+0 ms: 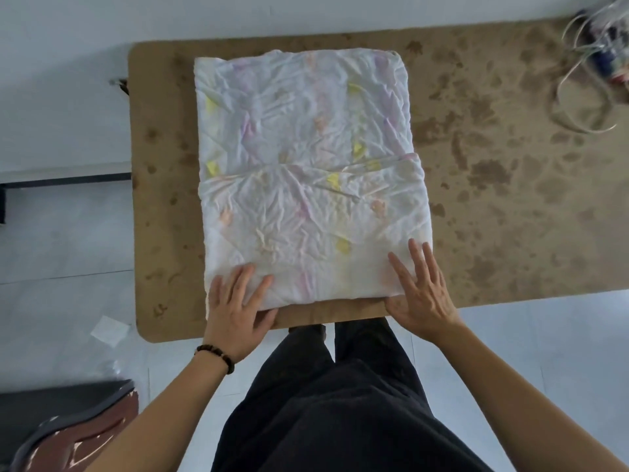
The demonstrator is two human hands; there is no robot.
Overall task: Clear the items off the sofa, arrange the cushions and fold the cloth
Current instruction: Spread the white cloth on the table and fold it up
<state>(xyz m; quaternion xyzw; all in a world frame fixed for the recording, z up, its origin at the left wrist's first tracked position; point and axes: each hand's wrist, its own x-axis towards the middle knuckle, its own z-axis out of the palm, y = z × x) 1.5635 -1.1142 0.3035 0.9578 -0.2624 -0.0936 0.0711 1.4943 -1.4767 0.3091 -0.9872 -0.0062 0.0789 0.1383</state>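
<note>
Left hand lies flat, fingers spread, on the near left corner of the cloth, gripping nothing. Cloth sits on the left half of the brown tabletop, already folded into a thick rectangle with a cross seam (fold looks nearly done, maybe one more). Right hand is flat and open on the near right corner. Sofa and cushions not in view, status unknown.

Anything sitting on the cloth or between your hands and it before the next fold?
Nothing visible. Both the left hand and right hand lie flat on the near edge of the folded cloth, whose top is bare. The cable bundle lies far right.
</note>
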